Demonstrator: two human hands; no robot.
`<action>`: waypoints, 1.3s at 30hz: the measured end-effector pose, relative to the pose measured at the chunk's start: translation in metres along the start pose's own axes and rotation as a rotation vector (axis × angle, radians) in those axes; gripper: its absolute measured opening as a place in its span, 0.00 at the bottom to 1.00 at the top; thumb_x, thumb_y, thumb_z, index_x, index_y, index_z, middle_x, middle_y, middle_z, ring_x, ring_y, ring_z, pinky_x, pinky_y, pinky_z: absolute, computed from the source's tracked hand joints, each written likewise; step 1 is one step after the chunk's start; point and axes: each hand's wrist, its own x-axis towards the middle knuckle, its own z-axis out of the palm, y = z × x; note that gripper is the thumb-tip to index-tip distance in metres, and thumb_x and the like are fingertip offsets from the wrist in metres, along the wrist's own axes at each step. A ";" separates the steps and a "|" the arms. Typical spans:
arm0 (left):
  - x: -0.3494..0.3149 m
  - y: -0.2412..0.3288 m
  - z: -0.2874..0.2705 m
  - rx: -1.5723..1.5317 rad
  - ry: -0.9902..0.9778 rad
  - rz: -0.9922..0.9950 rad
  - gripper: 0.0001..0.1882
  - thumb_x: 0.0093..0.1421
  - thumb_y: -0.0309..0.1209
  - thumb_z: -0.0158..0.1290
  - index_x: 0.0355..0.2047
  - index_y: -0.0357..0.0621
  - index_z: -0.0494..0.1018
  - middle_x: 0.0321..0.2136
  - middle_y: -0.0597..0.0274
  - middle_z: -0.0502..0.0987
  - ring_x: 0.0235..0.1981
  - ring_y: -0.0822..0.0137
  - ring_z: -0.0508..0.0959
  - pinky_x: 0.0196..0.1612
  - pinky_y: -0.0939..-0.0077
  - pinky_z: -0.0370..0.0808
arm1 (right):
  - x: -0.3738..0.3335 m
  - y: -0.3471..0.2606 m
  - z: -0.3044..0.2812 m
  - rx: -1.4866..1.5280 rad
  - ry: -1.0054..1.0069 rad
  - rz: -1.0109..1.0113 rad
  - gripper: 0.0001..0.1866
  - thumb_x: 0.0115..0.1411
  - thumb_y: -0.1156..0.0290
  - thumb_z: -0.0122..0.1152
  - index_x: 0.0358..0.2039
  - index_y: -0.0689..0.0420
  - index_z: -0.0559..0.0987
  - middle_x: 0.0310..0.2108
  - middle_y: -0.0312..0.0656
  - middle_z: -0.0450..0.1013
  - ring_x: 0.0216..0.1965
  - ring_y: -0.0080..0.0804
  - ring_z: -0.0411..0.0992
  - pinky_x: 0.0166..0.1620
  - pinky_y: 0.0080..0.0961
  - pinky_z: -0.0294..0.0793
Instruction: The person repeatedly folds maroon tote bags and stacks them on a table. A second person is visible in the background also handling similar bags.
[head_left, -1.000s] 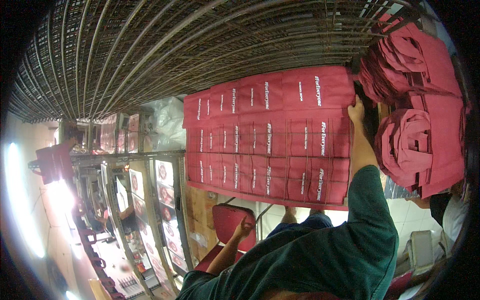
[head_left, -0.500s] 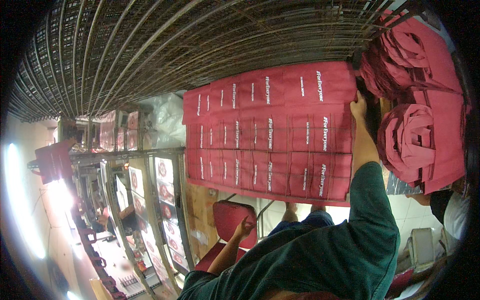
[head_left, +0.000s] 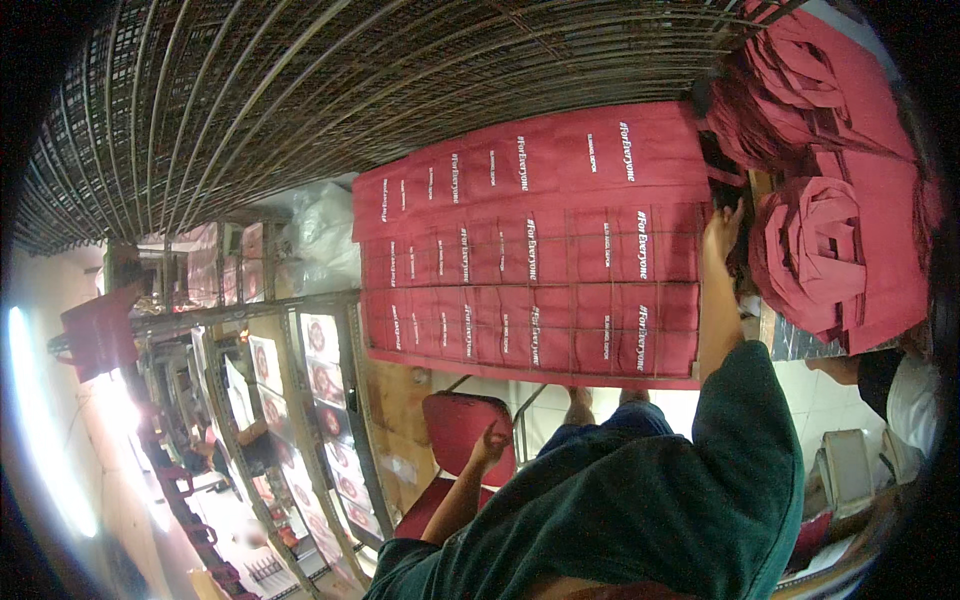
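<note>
In front of me, red fabric panels (head_left: 560, 200) with white printing lie in overlapping rows on a wire drying rack (head_left: 570, 330). My right hand (head_left: 722, 230) is just past the right edge of the panels, its fingers stretched out toward the dark gap beside the rack; nothing shows in them. A thin red strip (head_left: 725, 177) lies just beyond the fingertips. My left hand (head_left: 488, 447) hangs over a red chair (head_left: 468, 430), fingers apart and empty.
Bundled red fabric pieces (head_left: 815, 250) are heaped on a table at the right. Stacked wire racks (head_left: 400, 90) tilt up above the panels. Clear plastic (head_left: 325, 235) and a metal shelf frame stand left. Another person's arm (head_left: 835, 370) shows at the far right.
My right hand has come off the right edge of the panels and moved slightly right, fingers now extended. The view has shifted slightly; my left hand stays near the chair.
</note>
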 end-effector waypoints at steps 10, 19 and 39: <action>-0.030 0.284 0.044 -0.057 -0.414 0.609 0.28 0.56 0.41 0.53 0.53 0.39 0.61 0.31 0.62 0.70 0.37 0.69 0.71 0.43 0.72 0.69 | -0.159 0.053 -0.087 -0.085 -0.505 -0.275 0.26 0.53 0.81 0.45 0.55 0.55 0.63 0.33 0.39 0.72 0.34 0.26 0.69 0.39 0.21 0.68; -0.251 0.470 0.072 -0.432 -2.038 1.368 0.66 0.33 0.80 0.36 0.52 0.23 0.53 0.24 0.66 0.63 0.23 0.75 0.62 0.28 0.81 0.59 | -0.165 0.019 -0.182 -0.054 -0.364 -0.431 0.23 0.52 0.81 0.45 0.51 0.56 0.67 0.30 0.39 0.71 0.30 0.22 0.68 0.35 0.19 0.70; -0.299 0.438 0.076 -0.442 -2.075 1.117 0.42 0.38 0.74 0.44 0.29 0.43 0.60 0.33 0.62 0.65 0.33 0.70 0.65 0.38 0.76 0.62 | -0.026 -0.069 -0.362 1.002 0.317 -0.158 0.32 0.58 0.55 0.49 0.59 0.52 0.53 0.55 0.54 0.55 0.51 0.48 0.63 0.50 0.46 0.66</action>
